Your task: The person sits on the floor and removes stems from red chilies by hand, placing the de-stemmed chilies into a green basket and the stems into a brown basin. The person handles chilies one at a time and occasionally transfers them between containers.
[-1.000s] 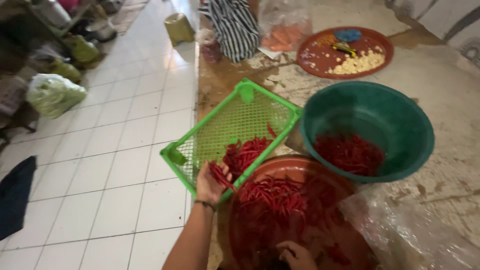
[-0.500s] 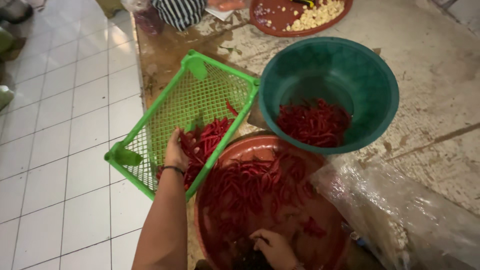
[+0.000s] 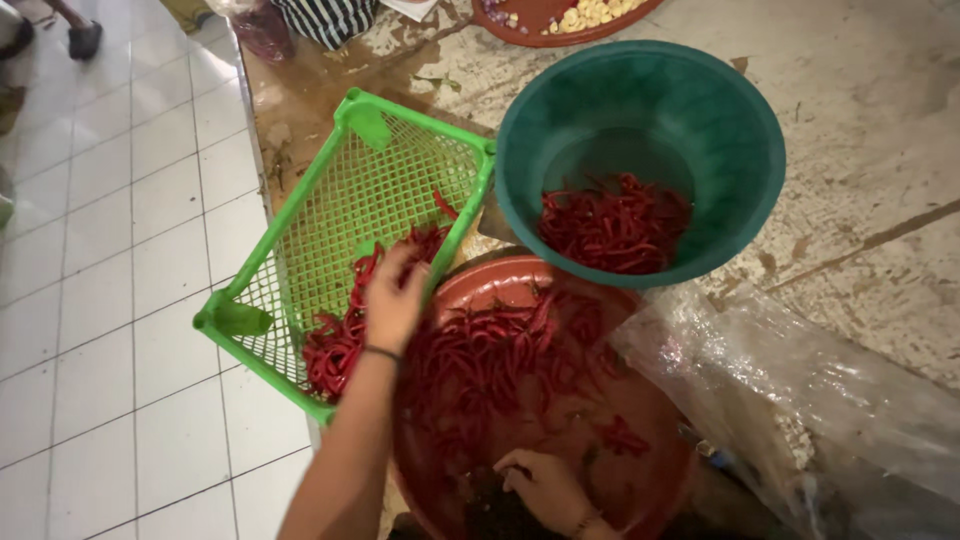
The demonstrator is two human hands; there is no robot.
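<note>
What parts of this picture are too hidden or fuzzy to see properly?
- Left hand, head view: motion blur hides whether its fingers grip any chillies over the green basket.
- Right hand, head view: its fingertips sink among the chillies in the red basin, and the bottom edge cuts its wrist.
- Tray of pale pieces: cut off by the top edge.
- Under the clear plastic bag: crinkles and glare hide what lies beneath.
</note>
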